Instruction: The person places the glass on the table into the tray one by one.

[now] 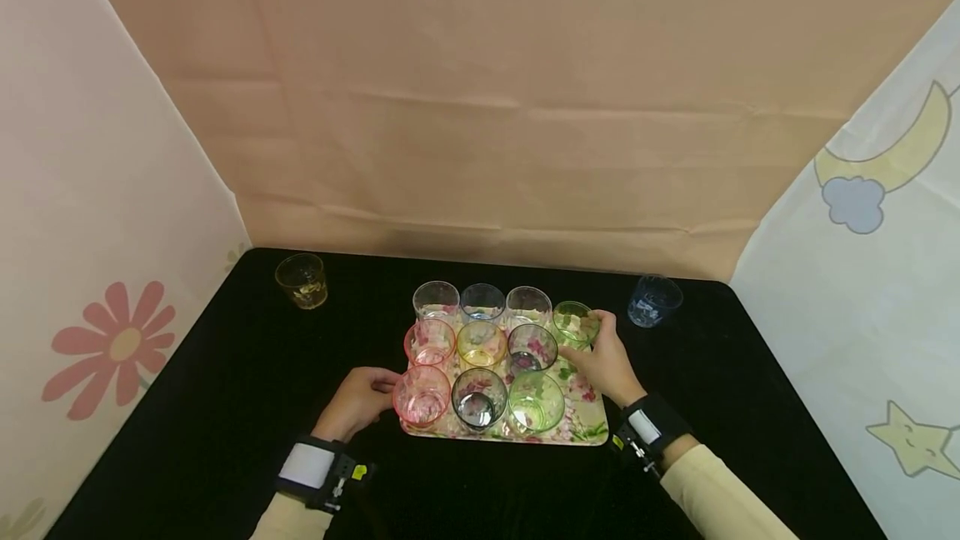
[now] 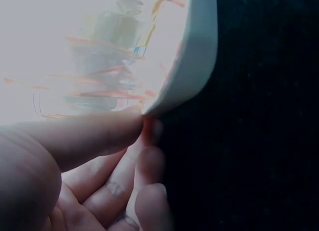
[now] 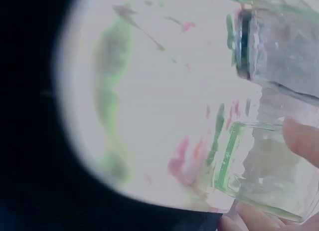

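A floral tray (image 1: 588,427) carries several drinking glasses in rows. At its left edge my left hand (image 1: 360,400) pinches the tray rim (image 2: 197,61), thumb above and fingers below, as the left wrist view shows. My right hand (image 1: 606,363) grips a green glass (image 1: 574,325) at the right end of the back row. In the right wrist view this green glass (image 3: 269,166) stands on the tray near its edge, thumb on one side and fingers on the other. Next to my left hand is a pink glass (image 1: 422,397). A dark grey glass (image 1: 532,348) stands just left of my right hand.
A yellow glass (image 1: 303,282) sits apart at the back left of the black table (image 1: 202,432). At the back right is a blue glass (image 1: 654,302). A brown backdrop (image 1: 480,107) rises behind the table, with patterned sheets on both sides.
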`<act>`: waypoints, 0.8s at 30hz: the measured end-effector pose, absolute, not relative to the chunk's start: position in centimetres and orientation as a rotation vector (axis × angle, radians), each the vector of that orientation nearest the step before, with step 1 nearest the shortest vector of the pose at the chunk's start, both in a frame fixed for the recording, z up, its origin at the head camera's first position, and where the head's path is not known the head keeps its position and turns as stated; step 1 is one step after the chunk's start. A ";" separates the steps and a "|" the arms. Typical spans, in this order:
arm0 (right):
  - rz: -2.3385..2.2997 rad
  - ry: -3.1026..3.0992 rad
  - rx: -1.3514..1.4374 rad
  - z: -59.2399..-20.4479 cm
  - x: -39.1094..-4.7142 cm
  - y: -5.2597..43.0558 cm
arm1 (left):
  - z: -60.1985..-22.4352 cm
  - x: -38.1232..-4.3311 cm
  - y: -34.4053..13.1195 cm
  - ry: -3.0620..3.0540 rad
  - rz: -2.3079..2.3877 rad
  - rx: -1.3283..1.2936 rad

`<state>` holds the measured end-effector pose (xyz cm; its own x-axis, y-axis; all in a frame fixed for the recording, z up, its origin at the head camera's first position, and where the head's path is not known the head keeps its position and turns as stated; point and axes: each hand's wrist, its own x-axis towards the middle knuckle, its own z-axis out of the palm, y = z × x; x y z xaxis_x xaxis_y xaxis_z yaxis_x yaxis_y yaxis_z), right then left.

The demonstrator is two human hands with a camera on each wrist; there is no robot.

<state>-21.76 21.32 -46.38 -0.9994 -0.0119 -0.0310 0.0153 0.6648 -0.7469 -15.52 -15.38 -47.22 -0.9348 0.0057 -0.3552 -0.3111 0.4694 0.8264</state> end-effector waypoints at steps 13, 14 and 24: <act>-1.212 2.877 0.016 -46.6 -23.4 21.1 | -47.0 -15.7 -15.6 2.400 1.437 -0.257; -1.212 2.880 0.020 -46.6 -23.5 21.1 | -47.0 -15.7 -15.5 2.400 1.441 -0.258; -1.212 2.889 0.023 -46.7 -23.9 21.0 | -47.2 -15.7 -15.4 2.411 1.440 -0.267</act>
<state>-23.90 20.98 -46.73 -0.9999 0.0102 -0.0133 0.0167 0.7006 -0.7134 -15.74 -15.37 -47.19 -0.9314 0.0031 -0.3639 -0.3189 0.4747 0.8203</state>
